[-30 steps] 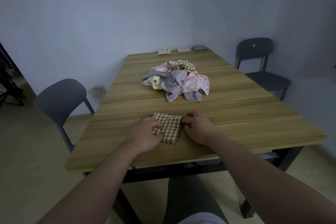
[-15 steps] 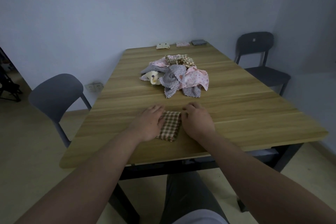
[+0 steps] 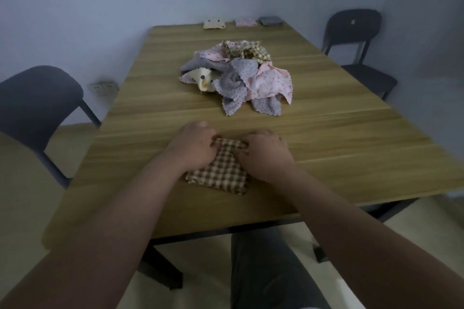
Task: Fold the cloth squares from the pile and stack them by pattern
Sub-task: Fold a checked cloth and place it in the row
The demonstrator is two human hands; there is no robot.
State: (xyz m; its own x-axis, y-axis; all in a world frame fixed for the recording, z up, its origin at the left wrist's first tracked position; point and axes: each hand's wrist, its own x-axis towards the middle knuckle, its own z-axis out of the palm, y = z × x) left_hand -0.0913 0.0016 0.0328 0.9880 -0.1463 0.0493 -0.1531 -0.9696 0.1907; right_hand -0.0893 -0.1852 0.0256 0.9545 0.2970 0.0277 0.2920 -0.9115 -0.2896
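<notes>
Head view: brown-and-cream checked cloth square point(image 3: 218, 170) lies near wooden table's point(image 3: 326, 138) front edge.
Left hand point(image 3: 193, 148): fingers pinching cloth's far edge.
Right hand point(image 3: 263, 153): likewise.
Pile of patterned cloth squares point(image 3: 238, 75): mid-table.

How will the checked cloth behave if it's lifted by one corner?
Probably floppy: the checked cloth lies flat and creased where both hands pinch its far edge. Likely light and thin, like the crumpled squares in the pile. The fold may well fall open unless supported.
</notes>
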